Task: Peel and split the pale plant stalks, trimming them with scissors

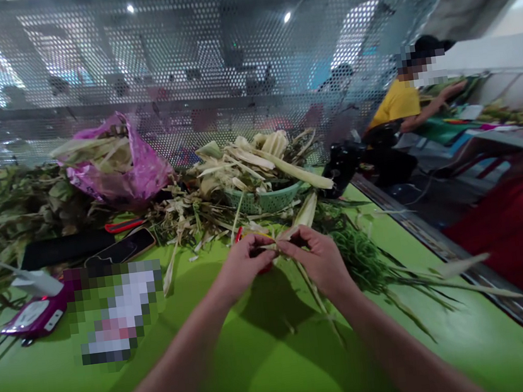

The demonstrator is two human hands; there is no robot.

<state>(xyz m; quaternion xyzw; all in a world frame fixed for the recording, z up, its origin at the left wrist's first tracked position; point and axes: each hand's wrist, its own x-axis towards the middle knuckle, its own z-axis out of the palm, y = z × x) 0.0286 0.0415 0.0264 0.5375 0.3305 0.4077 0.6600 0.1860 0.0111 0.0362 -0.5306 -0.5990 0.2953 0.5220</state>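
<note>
My left hand (247, 262) and my right hand (317, 256) meet fingertip to fingertip above the green table. Both pinch a pale leaf strip (273, 244), and its thin ends (321, 300) trail below my right hand. A wider pale husk (308, 210) rises just behind my right fingers. Partly hidden behind my left hand is a small red object (238, 234) whose kind I cannot make out. Beyond the hands stands a green plastic basket (269, 200) heaped with pale husks (257, 158). To the right of my right hand lies a bundle of thin green strands (358, 251).
Left on the table (176, 353) are a phone (127, 245), a red cutter (125, 225), a purple device (38, 315) with a white plug, and a pink bag (138, 163) of leaves. A perforated metal screen (169, 61) stands behind. A person in yellow (398, 106) sits at right.
</note>
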